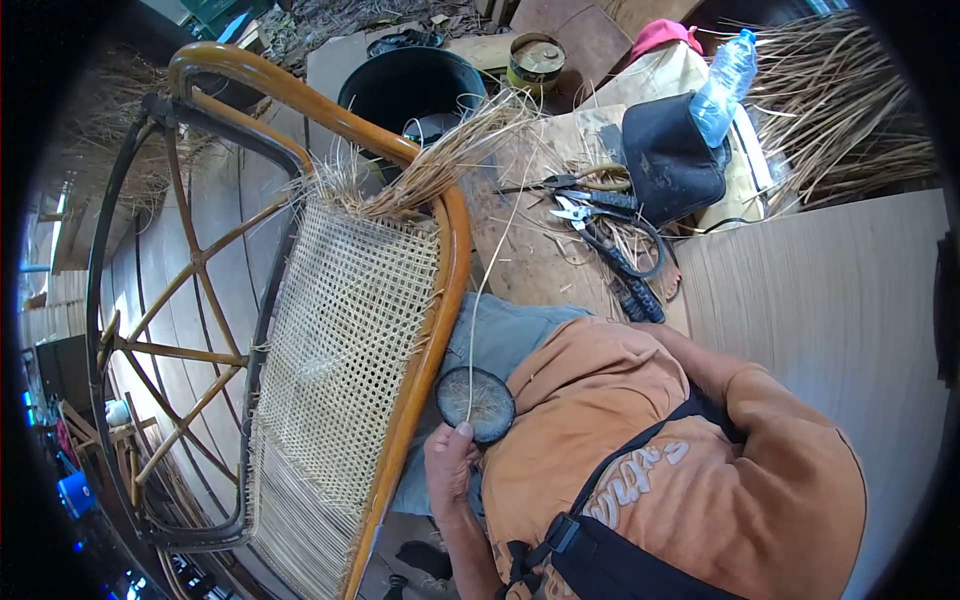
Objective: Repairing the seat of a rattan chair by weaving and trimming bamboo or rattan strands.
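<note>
My left hand (452,463) is closed, its thumb pressing a long pale cane strand (487,270) at the near rim of a round grey, dark-edged disc (478,402). From there the strand runs up towards a loose bundle of cane (468,150) lying over the chair frame. The disc rests by my lap, against the orange shirt. Close on the left stands a bent-rattan chair frame (455,250) with a woven cane panel (340,330), open-meshed above and showing parallel strands lower down. My right arm (700,355) bends behind the shirt; its hand is hidden.
Pliers (555,183), cutters (575,213) and other tools lie on a board beside a black pouch (675,160) and clear bottle (727,85). A dark bucket (365,85) and a tin (536,62) stand beyond. Cane strands (840,110) are heaped far right.
</note>
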